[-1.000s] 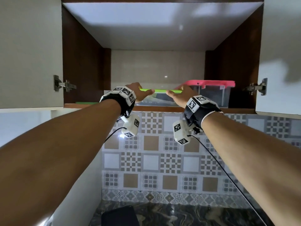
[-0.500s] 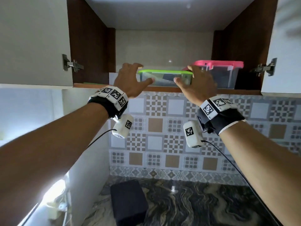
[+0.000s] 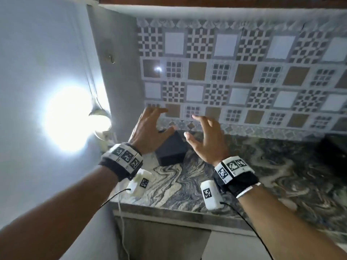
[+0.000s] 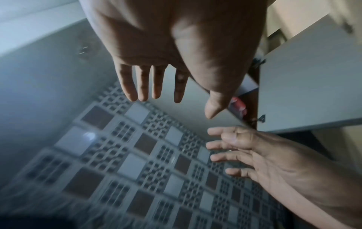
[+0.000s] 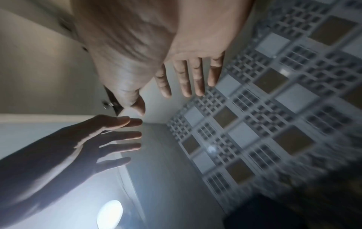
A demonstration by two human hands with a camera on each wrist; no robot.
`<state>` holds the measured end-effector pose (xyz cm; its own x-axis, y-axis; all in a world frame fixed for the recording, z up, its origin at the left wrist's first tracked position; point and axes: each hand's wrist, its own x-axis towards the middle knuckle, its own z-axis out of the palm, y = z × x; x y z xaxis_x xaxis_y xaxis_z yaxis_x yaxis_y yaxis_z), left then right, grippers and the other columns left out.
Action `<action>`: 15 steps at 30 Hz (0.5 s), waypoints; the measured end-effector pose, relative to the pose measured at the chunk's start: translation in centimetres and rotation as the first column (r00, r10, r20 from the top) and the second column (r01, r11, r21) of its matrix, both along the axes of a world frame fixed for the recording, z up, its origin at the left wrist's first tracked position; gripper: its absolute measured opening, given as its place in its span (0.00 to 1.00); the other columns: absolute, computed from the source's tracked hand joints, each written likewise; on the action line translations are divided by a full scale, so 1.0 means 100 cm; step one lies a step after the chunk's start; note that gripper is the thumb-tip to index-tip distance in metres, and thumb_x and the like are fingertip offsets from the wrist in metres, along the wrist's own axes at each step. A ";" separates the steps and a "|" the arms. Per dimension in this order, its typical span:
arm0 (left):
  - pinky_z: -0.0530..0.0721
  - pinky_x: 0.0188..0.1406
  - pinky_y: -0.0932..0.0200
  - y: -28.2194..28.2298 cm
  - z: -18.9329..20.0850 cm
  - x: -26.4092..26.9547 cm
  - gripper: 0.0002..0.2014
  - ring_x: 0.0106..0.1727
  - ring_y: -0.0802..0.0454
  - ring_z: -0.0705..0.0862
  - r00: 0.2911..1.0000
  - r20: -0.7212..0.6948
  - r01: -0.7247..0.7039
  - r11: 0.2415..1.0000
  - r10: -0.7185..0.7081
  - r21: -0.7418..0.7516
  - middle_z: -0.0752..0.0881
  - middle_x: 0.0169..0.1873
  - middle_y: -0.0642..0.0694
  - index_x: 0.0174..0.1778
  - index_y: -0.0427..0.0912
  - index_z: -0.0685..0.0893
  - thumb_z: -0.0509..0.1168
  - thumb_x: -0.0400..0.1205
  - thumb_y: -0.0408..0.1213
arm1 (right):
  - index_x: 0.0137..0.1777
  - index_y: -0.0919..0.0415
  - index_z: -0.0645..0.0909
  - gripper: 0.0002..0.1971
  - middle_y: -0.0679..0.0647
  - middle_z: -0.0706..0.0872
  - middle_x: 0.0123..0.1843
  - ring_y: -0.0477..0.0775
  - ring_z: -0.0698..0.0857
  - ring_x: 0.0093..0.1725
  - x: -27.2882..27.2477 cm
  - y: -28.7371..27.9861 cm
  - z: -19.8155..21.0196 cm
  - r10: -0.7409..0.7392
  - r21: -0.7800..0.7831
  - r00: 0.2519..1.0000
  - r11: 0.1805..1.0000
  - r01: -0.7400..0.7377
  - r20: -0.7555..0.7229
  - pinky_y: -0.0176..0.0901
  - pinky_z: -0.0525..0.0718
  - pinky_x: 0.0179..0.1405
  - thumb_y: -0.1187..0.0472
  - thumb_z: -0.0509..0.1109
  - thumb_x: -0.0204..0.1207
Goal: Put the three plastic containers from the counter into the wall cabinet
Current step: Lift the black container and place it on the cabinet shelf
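Note:
Both hands are empty, with fingers spread. In the head view my left hand [image 3: 148,126] and right hand [image 3: 208,136] hover side by side in front of the tiled wall, above the marble counter [image 3: 262,175]. Only the wall cabinet's bottom edge [image 3: 206,1] shows, at the top of that view, and no container is visible there. The left wrist view has my left hand [image 4: 176,62], my right hand [image 4: 254,151], and a blurred sliver of the pink lid [image 4: 238,106] inside the cabinet beside an open door [image 4: 313,77]. In the right wrist view my right hand [image 5: 156,62] is above my left hand [image 5: 88,139].
A black box [image 3: 171,149] stands on the counter just below my hands. A bright lamp [image 3: 75,117] glares on the left wall. Something dark [image 3: 334,152] sits at the counter's far right. Cables hang from both wrist cameras.
Both hands let go of the green-lidded container on the cabinet shelf and dropped to counter height. The head view swung down from the cabinet to the counter.

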<state>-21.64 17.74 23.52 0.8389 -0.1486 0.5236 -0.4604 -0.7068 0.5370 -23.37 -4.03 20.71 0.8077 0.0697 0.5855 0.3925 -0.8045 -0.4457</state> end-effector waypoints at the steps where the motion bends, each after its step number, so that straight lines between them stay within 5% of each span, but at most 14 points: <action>1: 0.83 0.69 0.47 0.004 -0.024 -0.004 0.32 0.70 0.48 0.80 0.997 -0.072 -0.027 0.999 0.029 0.017 0.75 0.71 0.50 0.74 0.56 0.78 0.70 0.75 0.62 | 0.78 0.48 0.74 0.34 0.54 0.80 0.75 0.58 0.78 0.74 -0.002 0.002 -0.026 0.008 0.003 0.997 1.000 -0.008 -0.075 0.62 0.78 0.72 0.34 0.63 0.75; 7: 0.75 0.74 0.50 0.021 -0.140 -0.005 0.30 0.75 0.44 0.76 0.916 -0.366 -0.115 0.981 0.166 0.158 0.74 0.74 0.46 0.76 0.55 0.78 0.73 0.77 0.56 | 0.74 0.56 0.81 0.29 0.57 0.83 0.71 0.59 0.82 0.72 0.010 0.003 -0.145 0.019 0.039 0.929 0.999 -0.005 -0.371 0.49 0.76 0.73 0.45 0.74 0.74; 15: 0.74 0.74 0.53 0.012 -0.208 0.075 0.32 0.75 0.45 0.76 0.815 -0.520 -0.188 0.965 0.257 0.181 0.70 0.77 0.44 0.77 0.53 0.76 0.71 0.78 0.58 | 0.72 0.60 0.82 0.27 0.61 0.84 0.70 0.61 0.82 0.73 0.112 -0.003 -0.197 0.019 0.105 0.875 0.994 0.037 -0.484 0.44 0.73 0.73 0.51 0.79 0.74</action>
<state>-14.13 18.98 2.76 0.9986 0.0460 -0.0264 0.0528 -0.8268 0.5599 -12.21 -4.30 0.99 0.9919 0.0204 0.1252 0.0988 -0.7434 -0.6615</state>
